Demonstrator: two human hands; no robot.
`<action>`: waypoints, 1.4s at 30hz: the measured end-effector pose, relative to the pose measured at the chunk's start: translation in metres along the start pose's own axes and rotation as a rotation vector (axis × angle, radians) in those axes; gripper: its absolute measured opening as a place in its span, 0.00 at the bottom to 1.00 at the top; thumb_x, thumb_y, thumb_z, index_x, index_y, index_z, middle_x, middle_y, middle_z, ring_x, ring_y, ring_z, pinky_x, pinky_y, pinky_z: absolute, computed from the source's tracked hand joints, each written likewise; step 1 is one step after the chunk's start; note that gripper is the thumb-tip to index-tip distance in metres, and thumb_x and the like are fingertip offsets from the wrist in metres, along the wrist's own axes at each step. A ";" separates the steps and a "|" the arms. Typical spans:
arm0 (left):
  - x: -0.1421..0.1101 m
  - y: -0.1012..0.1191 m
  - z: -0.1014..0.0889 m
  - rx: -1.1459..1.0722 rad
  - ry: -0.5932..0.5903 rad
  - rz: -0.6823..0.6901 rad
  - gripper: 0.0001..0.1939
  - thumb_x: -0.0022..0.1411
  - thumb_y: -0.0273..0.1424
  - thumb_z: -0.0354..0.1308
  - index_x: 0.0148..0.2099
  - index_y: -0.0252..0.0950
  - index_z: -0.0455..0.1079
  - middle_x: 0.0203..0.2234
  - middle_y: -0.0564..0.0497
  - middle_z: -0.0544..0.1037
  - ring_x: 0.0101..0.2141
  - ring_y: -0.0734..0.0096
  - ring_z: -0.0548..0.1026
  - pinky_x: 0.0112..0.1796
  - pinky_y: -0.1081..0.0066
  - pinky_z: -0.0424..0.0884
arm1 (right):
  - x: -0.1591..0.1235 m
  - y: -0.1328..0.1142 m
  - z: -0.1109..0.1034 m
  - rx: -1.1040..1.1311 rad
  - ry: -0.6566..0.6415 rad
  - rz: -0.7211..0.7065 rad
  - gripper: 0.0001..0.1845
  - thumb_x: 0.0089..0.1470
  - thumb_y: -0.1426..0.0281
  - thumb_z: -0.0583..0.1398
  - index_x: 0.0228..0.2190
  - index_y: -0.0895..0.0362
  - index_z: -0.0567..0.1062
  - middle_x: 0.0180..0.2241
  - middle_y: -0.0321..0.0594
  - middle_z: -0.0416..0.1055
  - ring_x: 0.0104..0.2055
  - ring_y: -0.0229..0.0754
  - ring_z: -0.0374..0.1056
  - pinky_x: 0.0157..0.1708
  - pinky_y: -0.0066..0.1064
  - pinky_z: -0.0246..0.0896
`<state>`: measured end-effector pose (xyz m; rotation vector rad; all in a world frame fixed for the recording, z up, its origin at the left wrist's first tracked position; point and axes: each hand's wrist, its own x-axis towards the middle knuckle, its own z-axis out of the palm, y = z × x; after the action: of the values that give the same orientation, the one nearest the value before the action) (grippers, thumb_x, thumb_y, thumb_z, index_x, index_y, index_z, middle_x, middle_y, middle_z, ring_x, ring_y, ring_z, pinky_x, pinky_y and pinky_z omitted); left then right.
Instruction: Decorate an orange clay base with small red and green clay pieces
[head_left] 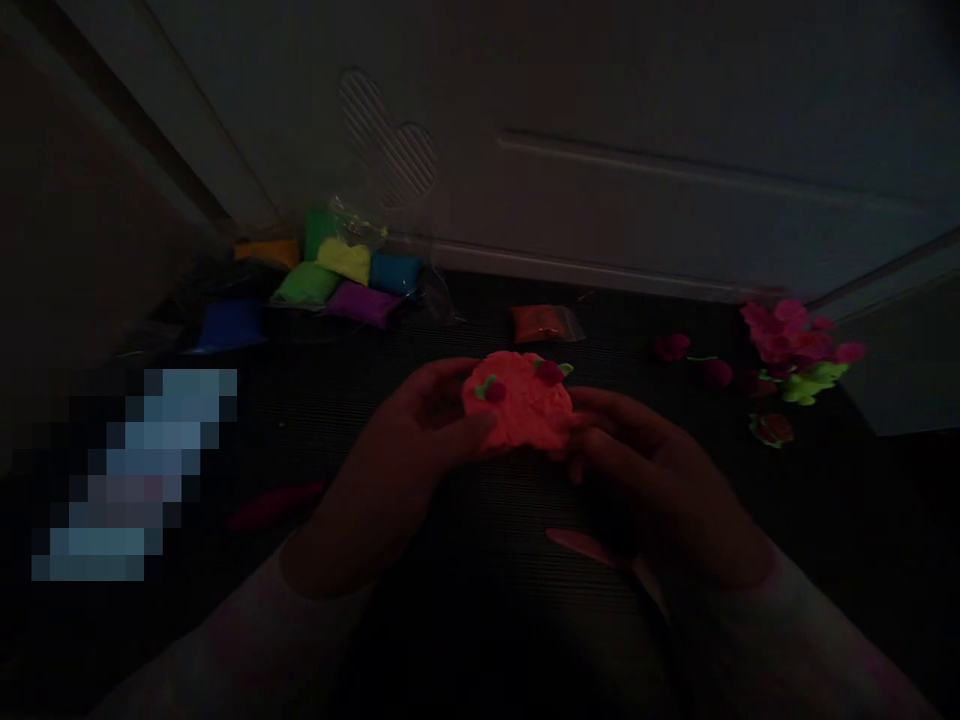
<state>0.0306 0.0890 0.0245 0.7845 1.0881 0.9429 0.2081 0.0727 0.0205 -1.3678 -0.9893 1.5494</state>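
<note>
A rounded piece of orange-pink modelling clay [517, 415] is held up at the middle of the dim head view. Two small dark red balls with green leaf shapes sit on its upper part. My left hand [409, 430] grips its left side, the thumb lying on the front face. On the right edge, the fingers of my right hand [645, 450] are closed against the clay. Below my right hand lies a thin pink flat tool [585, 545], partly hidden. Left of my left wrist rests a dark pink tool [274, 503].
Clay packets in several colours, among them a purple packet [364, 303], are heaped at the back left. An orange packet [538, 323] lies behind the clay. Pink clay flowers [791, 330] and dark red balls [712, 373] lie right. A pixelated bright patch [142, 470] is left.
</note>
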 end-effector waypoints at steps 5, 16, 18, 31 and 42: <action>0.000 -0.002 -0.003 0.206 -0.013 0.055 0.20 0.51 0.37 0.59 0.48 0.40 0.63 0.40 0.50 0.73 0.38 0.67 0.73 0.37 0.68 0.69 | 0.003 0.001 -0.003 0.056 0.015 0.077 0.15 0.39 0.65 0.65 0.33 0.54 0.74 0.21 0.31 0.70 0.20 0.29 0.61 0.22 0.23 0.57; 0.008 -0.009 -0.019 1.488 -0.102 0.516 0.10 0.55 0.30 0.51 0.39 0.36 0.69 0.36 0.45 0.74 0.39 0.57 0.68 0.39 0.57 0.61 | 0.013 -0.001 -0.016 -0.143 0.149 0.078 0.19 0.39 0.62 0.65 0.35 0.57 0.74 0.22 0.33 0.71 0.22 0.32 0.63 0.22 0.26 0.57; 0.009 -0.011 -0.018 1.533 -0.128 0.498 0.09 0.56 0.28 0.49 0.38 0.36 0.69 0.35 0.45 0.75 0.38 0.57 0.69 0.39 0.56 0.60 | 0.012 0.000 -0.015 -0.147 0.154 0.076 0.19 0.39 0.62 0.64 0.36 0.57 0.73 0.21 0.33 0.70 0.21 0.33 0.63 0.22 0.26 0.57; -0.003 0.003 -0.011 1.005 -0.014 0.446 0.05 0.55 0.29 0.53 0.36 0.40 0.68 0.32 0.55 0.74 0.32 0.71 0.72 0.34 0.73 0.64 | 0.010 0.001 -0.010 -0.074 0.137 0.099 0.20 0.38 0.63 0.65 0.37 0.55 0.72 0.23 0.31 0.71 0.22 0.31 0.64 0.24 0.24 0.58; -0.005 0.002 -0.007 0.985 0.030 0.583 0.06 0.54 0.27 0.55 0.36 0.39 0.69 0.35 0.54 0.73 0.35 0.73 0.71 0.36 0.75 0.67 | 0.008 0.004 -0.004 -0.006 0.108 0.060 0.17 0.38 0.64 0.66 0.33 0.54 0.72 0.22 0.31 0.71 0.22 0.31 0.65 0.23 0.24 0.59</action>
<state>0.0227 0.0856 0.0263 1.9762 1.3807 0.8557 0.2115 0.0787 0.0142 -1.4812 -0.8949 1.4999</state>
